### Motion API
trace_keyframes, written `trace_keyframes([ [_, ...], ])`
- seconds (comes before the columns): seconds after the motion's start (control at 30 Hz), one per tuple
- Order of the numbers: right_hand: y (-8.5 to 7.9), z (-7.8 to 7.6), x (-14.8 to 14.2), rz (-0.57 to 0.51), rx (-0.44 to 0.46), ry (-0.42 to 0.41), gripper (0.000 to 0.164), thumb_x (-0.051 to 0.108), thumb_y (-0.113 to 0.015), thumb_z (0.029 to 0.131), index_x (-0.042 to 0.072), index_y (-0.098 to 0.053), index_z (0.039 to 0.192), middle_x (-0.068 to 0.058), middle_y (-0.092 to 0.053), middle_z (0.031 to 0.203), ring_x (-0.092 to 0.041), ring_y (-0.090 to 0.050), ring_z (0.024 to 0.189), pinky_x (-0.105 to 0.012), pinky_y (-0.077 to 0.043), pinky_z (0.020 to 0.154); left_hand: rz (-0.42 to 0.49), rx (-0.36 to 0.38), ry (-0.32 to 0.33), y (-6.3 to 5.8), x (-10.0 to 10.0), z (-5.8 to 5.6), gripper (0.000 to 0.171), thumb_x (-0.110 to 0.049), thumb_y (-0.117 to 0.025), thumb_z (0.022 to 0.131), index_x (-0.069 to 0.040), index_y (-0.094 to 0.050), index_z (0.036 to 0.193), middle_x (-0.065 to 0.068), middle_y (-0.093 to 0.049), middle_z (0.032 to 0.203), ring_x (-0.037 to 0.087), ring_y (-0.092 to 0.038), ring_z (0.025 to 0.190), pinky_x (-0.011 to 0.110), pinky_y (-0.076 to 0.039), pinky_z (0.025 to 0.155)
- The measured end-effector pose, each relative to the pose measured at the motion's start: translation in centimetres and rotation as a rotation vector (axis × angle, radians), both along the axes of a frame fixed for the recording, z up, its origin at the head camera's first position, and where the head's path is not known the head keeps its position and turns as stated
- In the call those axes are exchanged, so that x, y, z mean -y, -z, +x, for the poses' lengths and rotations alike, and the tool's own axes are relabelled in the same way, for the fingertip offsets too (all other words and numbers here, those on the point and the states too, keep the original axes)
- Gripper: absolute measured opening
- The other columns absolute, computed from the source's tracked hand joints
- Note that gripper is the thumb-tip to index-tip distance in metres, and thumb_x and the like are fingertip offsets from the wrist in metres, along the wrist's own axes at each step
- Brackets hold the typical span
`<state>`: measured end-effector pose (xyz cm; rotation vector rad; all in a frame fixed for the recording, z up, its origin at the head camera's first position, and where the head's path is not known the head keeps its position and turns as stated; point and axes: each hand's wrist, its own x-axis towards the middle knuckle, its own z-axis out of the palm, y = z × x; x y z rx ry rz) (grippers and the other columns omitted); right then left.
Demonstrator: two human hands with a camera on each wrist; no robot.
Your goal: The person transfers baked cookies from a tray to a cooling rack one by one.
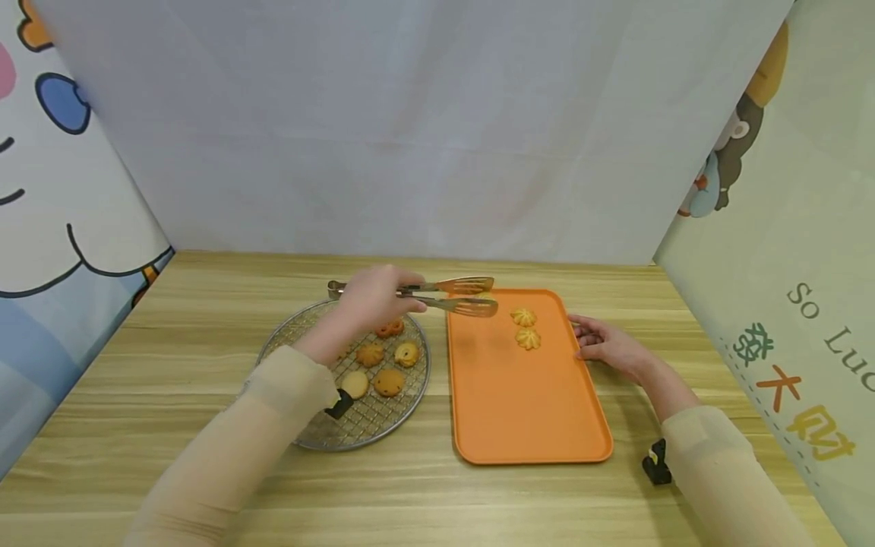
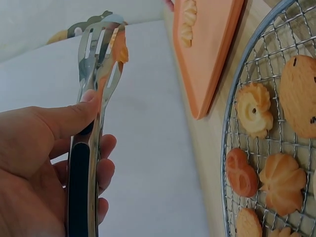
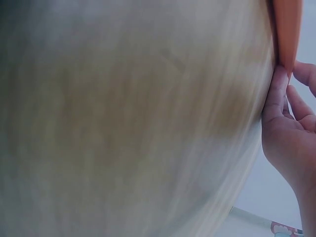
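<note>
My left hand grips metal tongs with dark handle strips, held above the far part of a round wire rack. The slotted tong heads reach over the far left corner of an orange tray. Between them shows a yellow-orange piece that looks like a cookie; I cannot tell how firmly it is held. Two ridged cookies lie near the tray's right side. My right hand holds the tray's right rim, with fingertips on both sides of the edge in the right wrist view.
Several cookies of different shapes, including a pretzel-shaped cookie and a speckled round one, lie on the rack. The wooden table is bounded by a pale cloth behind and printed panels at both sides.
</note>
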<state>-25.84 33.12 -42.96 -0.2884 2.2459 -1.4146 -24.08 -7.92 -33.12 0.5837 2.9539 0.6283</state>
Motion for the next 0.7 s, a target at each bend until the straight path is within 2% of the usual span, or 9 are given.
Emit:
trace_keyframes([
  [0.07,0.0,0.0,-0.1,0.005,-0.002,0.0,0.075,0.001,-0.059,0.089,0.0,-0.015,0.15,-0.023,-0.035,0.129,-0.012,-0.045,0.098,-0.02,-0.048,0.078,0.012,0.003,-0.012,-0.2,0.4,0.2,0.049,-0.04,-0.066,0.088,-0.02,-0.057,0.132,0.004,-0.063,0.123,0.016,-0.058,0.071,0.032,-0.042,0.061],
  [0.33,0.0,0.1,-0.1,0.015,-0.012,0.007,0.077,0.002,-0.061,0.088,0.0,-0.016,0.15,-0.023,-0.036,0.13,-0.012,-0.046,0.098,-0.019,-0.047,0.078,0.087,-0.017,-0.046,-1.0,2.4,1.0,0.048,-0.033,-0.067,0.088,-0.017,-0.058,0.132,0.004,-0.068,0.106,0.016,-0.059,0.077,0.033,-0.044,0.067],
  [0.47,0.1,0.1,-0.1,0.015,-0.014,0.003,0.077,0.002,-0.061,0.088,-0.001,-0.016,0.15,-0.022,-0.036,0.129,-0.012,-0.045,0.098,-0.019,-0.047,0.078,0.1,-0.044,-0.057,-1.2,3.4,1.4,0.047,-0.032,-0.067,0.088,-0.016,-0.058,0.131,0.005,-0.068,0.11,0.017,-0.062,0.084,0.035,-0.047,0.069],
  [0.7,0.0,0.3,0.0,0.024,-0.017,0.007,0.076,0.001,-0.061,0.088,-0.001,-0.017,0.15,-0.022,-0.035,0.128,-0.013,-0.044,0.098,-0.019,-0.046,0.078,0.093,-0.104,-0.072,-1.2,5.4,2.1,0.047,-0.033,-0.067,0.088,-0.013,-0.06,0.13,0.009,-0.066,0.111,0.019,-0.06,0.079,0.035,-0.046,0.066],
])
